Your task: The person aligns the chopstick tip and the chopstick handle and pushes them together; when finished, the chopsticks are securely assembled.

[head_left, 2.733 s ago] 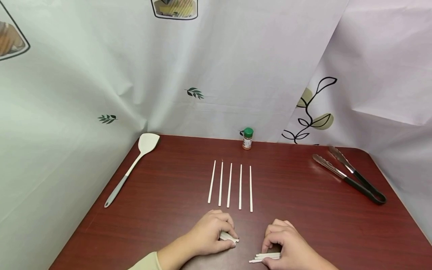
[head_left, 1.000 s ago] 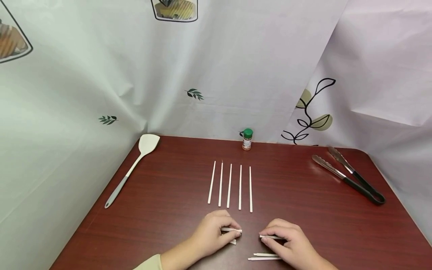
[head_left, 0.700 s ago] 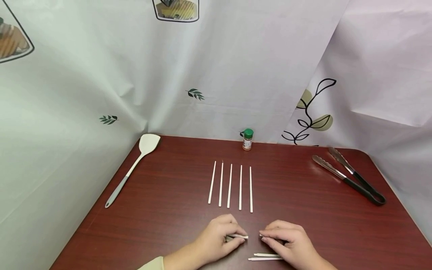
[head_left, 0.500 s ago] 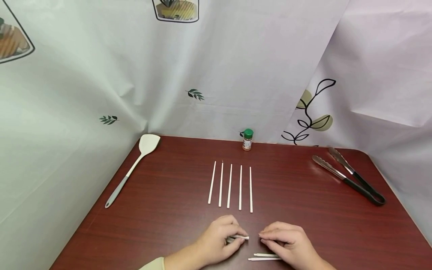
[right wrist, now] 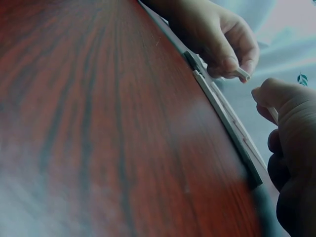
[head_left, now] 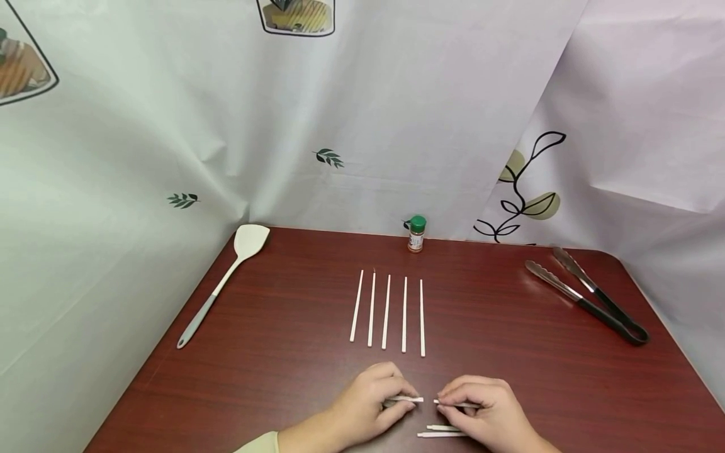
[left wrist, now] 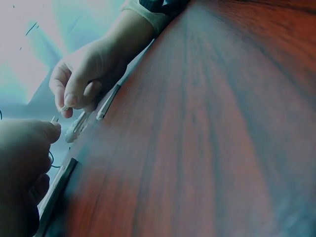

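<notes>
My left hand (head_left: 370,402) pinches a thin white stick (head_left: 413,399) between thumb and fingers, its end poking out toward the right. Opposite it, my right hand (head_left: 481,406) holds another white stick (head_left: 467,405) by thumb and fingertips, its tip pointing left. The two tips face each other, a narrow gap apart. In the right wrist view the left hand's stick end (right wrist: 243,74) sticks out past the thumb. Two loose white sticks (head_left: 438,435) with narrowed ends lie below my right hand, partly hidden by it. In the left wrist view a stick (left wrist: 59,185) lies under my left hand.
Several white sticks (head_left: 386,313) lie in an upright row ahead of my hands. Beyond them stands a green-capped spice jar (head_left: 416,234). A white spatula (head_left: 225,277) lies at the left edge, and metal tongs (head_left: 589,296) with black handles at the right.
Both hands gripped bunches of sticks earlier; two sticks now lie below my right hand, which pinches one. My left hand has moved right with its stick, and the gap between the tips has narrowed.
</notes>
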Demonstrator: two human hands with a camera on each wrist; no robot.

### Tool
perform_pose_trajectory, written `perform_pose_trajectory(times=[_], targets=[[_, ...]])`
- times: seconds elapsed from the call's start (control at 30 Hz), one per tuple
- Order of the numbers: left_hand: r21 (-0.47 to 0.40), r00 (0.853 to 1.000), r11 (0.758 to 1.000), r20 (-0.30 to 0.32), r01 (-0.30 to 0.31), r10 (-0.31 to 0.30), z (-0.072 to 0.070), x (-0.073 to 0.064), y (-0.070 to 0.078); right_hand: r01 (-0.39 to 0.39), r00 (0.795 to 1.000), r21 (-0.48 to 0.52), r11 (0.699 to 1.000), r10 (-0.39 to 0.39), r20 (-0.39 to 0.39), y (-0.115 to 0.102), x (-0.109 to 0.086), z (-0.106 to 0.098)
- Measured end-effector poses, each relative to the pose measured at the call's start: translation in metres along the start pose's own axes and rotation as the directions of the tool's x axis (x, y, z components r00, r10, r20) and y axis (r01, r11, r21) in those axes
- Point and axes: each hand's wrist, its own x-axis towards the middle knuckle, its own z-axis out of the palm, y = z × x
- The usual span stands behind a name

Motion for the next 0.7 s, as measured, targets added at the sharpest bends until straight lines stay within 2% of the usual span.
perform_pose_trajectory(times=[0.27, 0.47, 0.7], targets=[[-0.029, 0.998, 0.998, 0.026, -0.052, 0.053, 0.0024, 0.0004, 0.0012, 0.026, 0.999, 0.016, 1.0, -0.027, 0.045, 0.0038, -0.0041, 0.0034], [-0.046, 0.997, 0.997, 0.054, -0.058, 0.061, 0.0019, 0.0004, 0.0027, 0.034, 0.996, 0.067, 0.997, -0.04, 0.078, 0.0023, -0.0036, 0.0057], [-0.046, 0.996, 0.996, 0.044, -0.075, 0.077, 0.0027, 0.0003, 0.0024, 0.038, 0.995, 0.079, 0.996, -0.044, 0.084, 0.0022, -0.0034, 0.0065]])
